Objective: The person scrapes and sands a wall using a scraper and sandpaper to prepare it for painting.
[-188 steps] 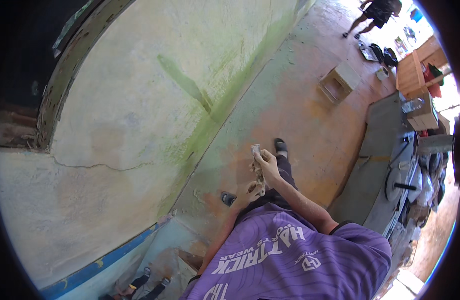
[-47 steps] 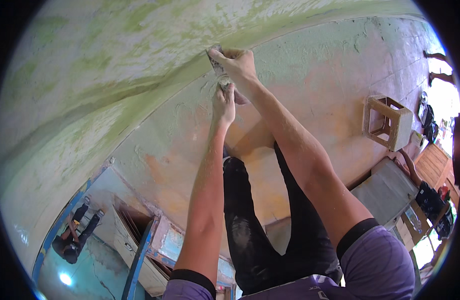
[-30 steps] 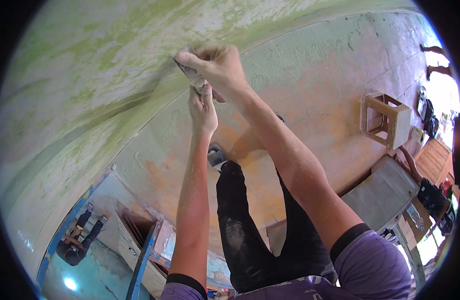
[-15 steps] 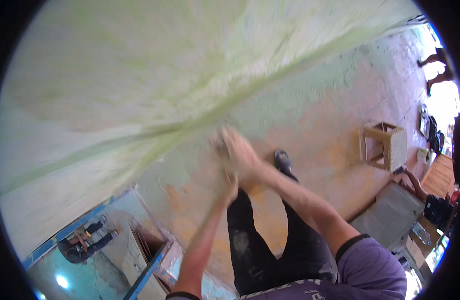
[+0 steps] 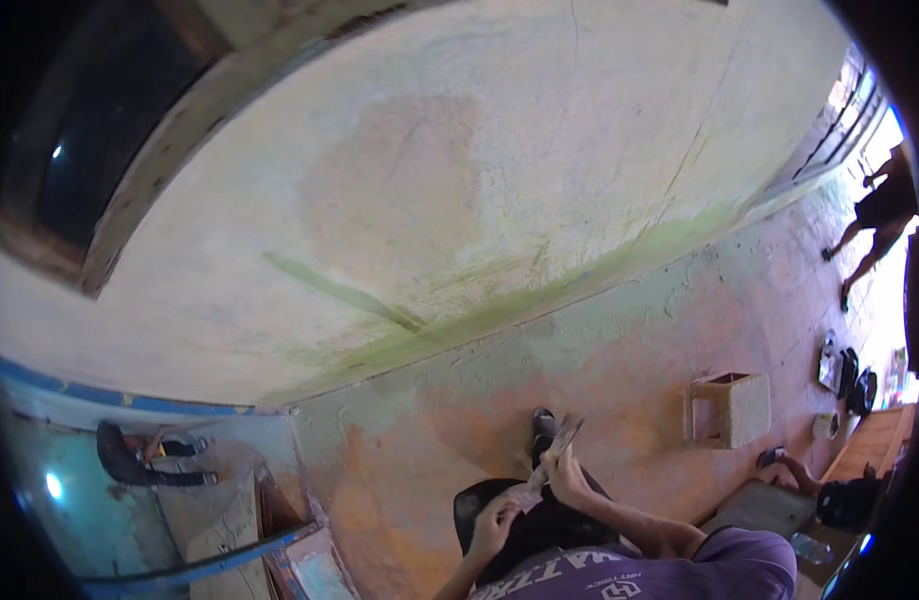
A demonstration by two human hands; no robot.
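Note:
My right hand is closed round a flat, pale greyish strip that sticks up beyond the fingers. Just to the left and nearer my body, my left hand pinches a thin pale piece. Whether this piece and the strip are one thing I cannot tell. Both hands are above my dark trousers, apart from the wall. The wall's plaster is pale, with a brownish patch and green streaks along its foot.
On the orange-and-green worn floor stands a cream stool to the right. A person sits beyond a blue-edged partition at the left. Other people and a grey-topped table are at the right. A dark window is upper left.
My hands, blurred and together near the wall's foot before, have drawn back toward my body and moved apart. The view has tilted up, with more of the wall and the window in it.

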